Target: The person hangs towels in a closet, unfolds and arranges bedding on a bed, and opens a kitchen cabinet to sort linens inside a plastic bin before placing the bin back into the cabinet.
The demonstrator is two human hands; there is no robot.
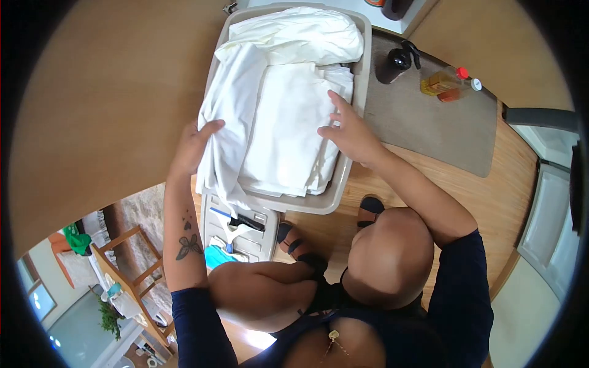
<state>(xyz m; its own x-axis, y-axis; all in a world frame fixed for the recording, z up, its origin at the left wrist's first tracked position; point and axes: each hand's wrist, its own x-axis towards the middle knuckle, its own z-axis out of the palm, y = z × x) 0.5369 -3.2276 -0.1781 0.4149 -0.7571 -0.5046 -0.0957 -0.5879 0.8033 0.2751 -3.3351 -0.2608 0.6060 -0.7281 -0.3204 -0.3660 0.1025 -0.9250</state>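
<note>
A grey plastic bin (366, 61) holds folded white cloth (285, 122), stacked in layers whose edges show on the right. Along the left side lies a loosely folded white cloth (236, 104), and a bunched white cloth (300, 34) fills the far end. My left hand (199, 141) grips the outer edge of the left cloth, thumb on top and the other fingers mostly hidden. Over the right edge of the stack, my right hand (353, 129) has its fingers apart and holds nothing; whether its fingertips touch the cloth I cannot tell.
A grey plastic lid (267, 239) with small items on it lies near my left knee. On a grey-brown mat (442, 135) to the right stand a dark pump bottle (392, 66) and bottles of amber liquid (438, 84). A wooden chair (132, 276) is at lower left.
</note>
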